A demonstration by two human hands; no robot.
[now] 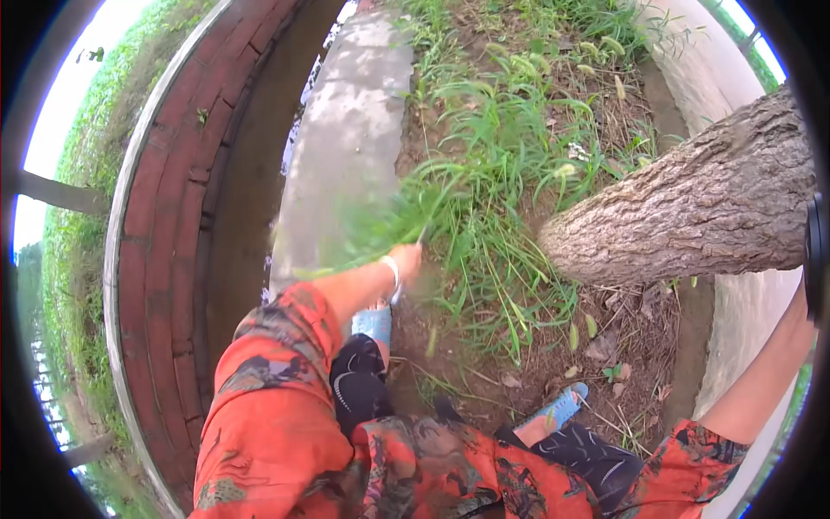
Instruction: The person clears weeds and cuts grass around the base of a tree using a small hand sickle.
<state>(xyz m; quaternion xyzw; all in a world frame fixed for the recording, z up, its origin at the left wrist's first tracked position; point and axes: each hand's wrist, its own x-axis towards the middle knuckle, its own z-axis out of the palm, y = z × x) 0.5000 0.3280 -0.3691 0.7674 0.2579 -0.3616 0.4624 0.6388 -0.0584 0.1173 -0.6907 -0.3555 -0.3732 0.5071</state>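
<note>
My left hand [405, 258], with a white band at the wrist, reaches in from the left and is closed. A thin pale piece shows at its fingers, too blurred to name. Beside it, green grass [484, 208] grows in a tall clump, and blurred blades spread to the left over the concrete strip. My right forearm [765, 372] extends up along the right edge, with a dark object [814, 259] near its end; my right hand is out of view.
A thick tree trunk [683, 208] leans in from the right. On the left are a concrete strip [346, 112], a dark channel [246, 173] and a red brick wall [160, 259]. My feet in blue shoes [566, 405] stand on soil with dry leaves. A pale path [709, 52] runs along the right.
</note>
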